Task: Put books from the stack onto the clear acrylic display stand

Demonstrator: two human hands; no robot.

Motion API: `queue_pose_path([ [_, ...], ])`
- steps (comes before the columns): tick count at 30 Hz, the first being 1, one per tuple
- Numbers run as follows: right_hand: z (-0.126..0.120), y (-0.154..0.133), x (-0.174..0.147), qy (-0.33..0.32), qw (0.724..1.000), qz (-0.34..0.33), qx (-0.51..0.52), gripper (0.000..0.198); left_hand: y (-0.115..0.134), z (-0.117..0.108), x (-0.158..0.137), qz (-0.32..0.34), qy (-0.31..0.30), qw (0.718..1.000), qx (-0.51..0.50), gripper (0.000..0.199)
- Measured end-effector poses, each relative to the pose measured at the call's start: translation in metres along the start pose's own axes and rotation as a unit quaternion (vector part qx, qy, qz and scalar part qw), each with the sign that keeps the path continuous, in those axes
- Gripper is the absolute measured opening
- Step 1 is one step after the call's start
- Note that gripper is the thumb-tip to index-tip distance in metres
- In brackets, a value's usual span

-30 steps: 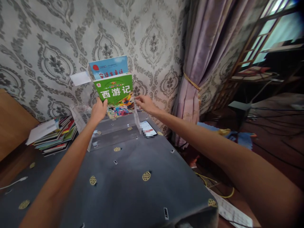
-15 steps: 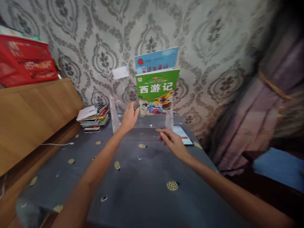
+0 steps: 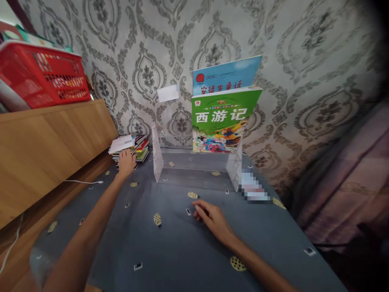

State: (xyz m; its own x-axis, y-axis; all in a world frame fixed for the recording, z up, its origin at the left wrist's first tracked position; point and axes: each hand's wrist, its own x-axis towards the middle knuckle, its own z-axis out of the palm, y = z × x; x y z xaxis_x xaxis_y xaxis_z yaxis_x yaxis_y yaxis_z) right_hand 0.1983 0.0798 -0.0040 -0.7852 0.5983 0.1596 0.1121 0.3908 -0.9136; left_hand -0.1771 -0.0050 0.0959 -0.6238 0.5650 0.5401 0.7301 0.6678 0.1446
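At the far left of the blue-grey table: a stack of books with uneven edges, a white sheet lying on top.
Left hand: right at the stack's near side, fingers extended and slightly spread, reaching to the sheet's lower edge; whether they grip anything, I cannot tell.
Stack from the left hand: directly beyond the fingers, its right part showing past the hand.
Right hand: well apart from the stack, over the middle of the table, fingers loosely half-curled, nothing visible in its hold.
Clear rack: to the right of the stack, near neither hand's fingertips; a green book stands at its right end, in front of a blue book.
Red basket: on the wooden cabinet, left of the stack.
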Motion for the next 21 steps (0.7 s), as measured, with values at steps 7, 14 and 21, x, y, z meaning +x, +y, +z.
queue_pose_path([
  [7,-0.002,0.002,-0.001,-0.006,1.000,0.007,-0.011,0.046,-0.034,0.012,0.058,-0.019,-0.055,0.993,0.102,0.063],
  [14,-0.002,-0.002,-0.001,-0.011,1.000,0.002,-0.019,0.044,-0.046,0.016,0.072,0.016,-0.099,0.985,0.142,0.066],
  [21,-0.003,-0.002,-0.001,-0.009,1.000,-0.004,-0.028,0.045,-0.049,0.014,0.057,0.038,-0.094,0.981,0.164,0.059],
])
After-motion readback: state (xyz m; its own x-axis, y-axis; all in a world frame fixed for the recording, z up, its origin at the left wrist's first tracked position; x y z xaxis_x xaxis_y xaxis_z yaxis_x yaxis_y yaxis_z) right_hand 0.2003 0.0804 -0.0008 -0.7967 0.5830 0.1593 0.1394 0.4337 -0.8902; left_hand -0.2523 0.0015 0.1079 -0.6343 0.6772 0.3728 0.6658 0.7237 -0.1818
